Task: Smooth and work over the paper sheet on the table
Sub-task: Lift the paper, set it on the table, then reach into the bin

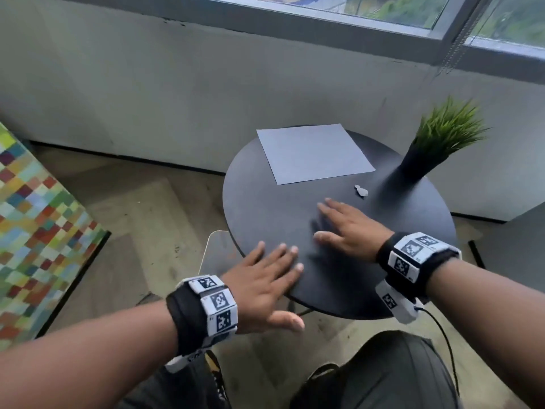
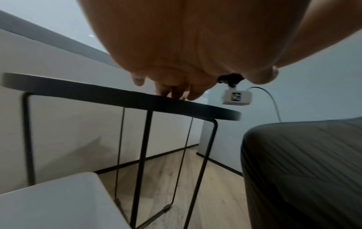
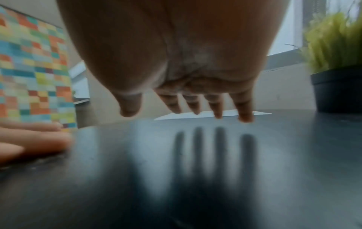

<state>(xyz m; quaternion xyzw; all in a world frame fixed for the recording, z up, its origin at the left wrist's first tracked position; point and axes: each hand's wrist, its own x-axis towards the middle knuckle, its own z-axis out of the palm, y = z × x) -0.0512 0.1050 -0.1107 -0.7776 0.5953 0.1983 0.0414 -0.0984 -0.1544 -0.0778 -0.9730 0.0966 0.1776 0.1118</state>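
A pale grey paper sheet (image 1: 314, 153) lies flat on the far part of the round black table (image 1: 265, 208); in the right wrist view it shows as a thin white strip, the paper sheet (image 3: 195, 115), beyond my fingers. My right hand (image 1: 348, 228) hovers open, fingers straight, just above the table's middle, short of the sheet. My left hand (image 1: 271, 276) is open with fingers spread, over the table's near left edge, fingertips (image 2: 172, 93) at the rim. Neither hand touches the paper.
A potted green plant (image 1: 436, 143) in a black vase stands at the table's right side. A small crumpled paper scrap (image 1: 361, 191) lies between plant and sheet. A white stool (image 1: 218, 249) sits under the left edge. A colourful checked cushion (image 1: 38, 219) is far left.
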